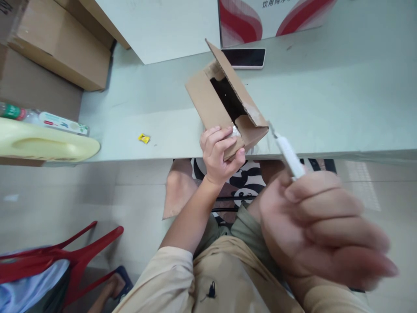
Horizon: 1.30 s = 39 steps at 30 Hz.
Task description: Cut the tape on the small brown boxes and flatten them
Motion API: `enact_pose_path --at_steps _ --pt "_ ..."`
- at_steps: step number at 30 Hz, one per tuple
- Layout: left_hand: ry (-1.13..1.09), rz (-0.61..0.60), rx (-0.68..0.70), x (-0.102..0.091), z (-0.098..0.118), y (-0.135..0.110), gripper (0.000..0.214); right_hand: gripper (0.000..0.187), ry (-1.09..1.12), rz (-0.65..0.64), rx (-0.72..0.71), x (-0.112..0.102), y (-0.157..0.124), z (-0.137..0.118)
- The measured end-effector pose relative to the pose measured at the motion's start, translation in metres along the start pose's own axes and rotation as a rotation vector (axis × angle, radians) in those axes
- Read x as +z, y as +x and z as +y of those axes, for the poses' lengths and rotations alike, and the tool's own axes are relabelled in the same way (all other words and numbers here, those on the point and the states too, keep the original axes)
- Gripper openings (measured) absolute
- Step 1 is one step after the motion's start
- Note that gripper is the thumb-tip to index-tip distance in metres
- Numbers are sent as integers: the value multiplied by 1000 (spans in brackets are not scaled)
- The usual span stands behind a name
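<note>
A small brown cardboard box [211, 102] is tilted at the table's front edge, one long flap raised and its inside dark. My left hand [220, 152] grips the box's near end, thumb below and fingers over the top, beside a strip of shiny tape [235, 131]. Close to the camera, my right hand [325, 226] is blurred and closed around a white-handled knife [289, 157]. Its narrow metal tip points at the corner of the raised flap; whether the two touch I cannot tell.
Behind the box, a phone [246, 58] lies before a red-and-white carton [276, 19]. A yellow wrapped sweet [143, 138] is on the pale table [342, 95]. Brown cartons [61, 43] and a pale yellow container [48, 141] stand left. A red chair [81, 256] with someone's foot [115, 282] is lower left.
</note>
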<state>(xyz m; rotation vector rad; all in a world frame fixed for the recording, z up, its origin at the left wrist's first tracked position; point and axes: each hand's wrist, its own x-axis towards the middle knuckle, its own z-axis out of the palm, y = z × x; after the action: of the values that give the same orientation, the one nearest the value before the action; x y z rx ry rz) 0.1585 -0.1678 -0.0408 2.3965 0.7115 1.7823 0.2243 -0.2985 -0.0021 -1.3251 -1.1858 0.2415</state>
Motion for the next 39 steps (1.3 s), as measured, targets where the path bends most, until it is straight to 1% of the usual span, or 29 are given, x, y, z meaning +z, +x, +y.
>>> enact_pose_path --at_steps 3,5,8,9,10,11,13,15,17,20,22,25,27,29,31,33,35,37,39 --pt "-5 -56 8 -11 -1 1 21 33 -42 15 -1 -6 22 23" --pt "-7 -104 -30 -24 -2 0 24 32 -72 57 -15 -10 38 37" --pt "3 -128 -176 -48 -4 -9 26 29 -96 180 -76 -11 55 56" --pt "-13 -112 -222 -57 -6 -13 28 26 -117 199 -80 -9 58 63" --pt "-34 -84 -261 -65 -8 -18 31 22 -147 190 -62 -7 60 70" --pt "-46 -54 -325 -73 -11 -23 35 17 -186 155 -20 -5 61 78" --pt "-108 19 -445 -87 -19 -32 46 9 -282 26 114 0 63 94" --pt "-178 81 -579 -98 -29 -40 51 14 -369 -110 240 5 65 107" --pt "-213 114 -696 -107 -41 -44 47 22 -437 -220 311 8 66 114" --pt "-269 129 -893 -114 -56 -47 37 32 -487 -301 307 11 66 112" --pt "-325 97 -1017 -116 -62 -47 35 42 -485 -350 278 11 64 106" --pt "-421 39 -1173 -114 -66 -47 35 55 -400 -469 240 10 61 97" --pt "-493 9 -1239 -111 -65 -49 39 56 -311 -511 212 9 60 94" --pt "-540 -43 -1274 -110 -64 -50 43 52 -231 -506 199 10 60 94" --pt "-547 -91 -1274 -110 -63 -51 45 51 -151 -462 217 11 60 95" --pt "-542 -119 -1250 -110 -63 -51 50 53 -51 -392 255 13 61 96" --pt "-524 -146 -1225 -111 -64 -49 54 59 32 -294 304 15 61 98" --pt "-438 -158 -1175 -110 -66 -46 54 61 50 -196 360 16 60 97" --pt "-276 -100 -1099 -109 -68 -43 52 49 30 -125 390 17 58 95"
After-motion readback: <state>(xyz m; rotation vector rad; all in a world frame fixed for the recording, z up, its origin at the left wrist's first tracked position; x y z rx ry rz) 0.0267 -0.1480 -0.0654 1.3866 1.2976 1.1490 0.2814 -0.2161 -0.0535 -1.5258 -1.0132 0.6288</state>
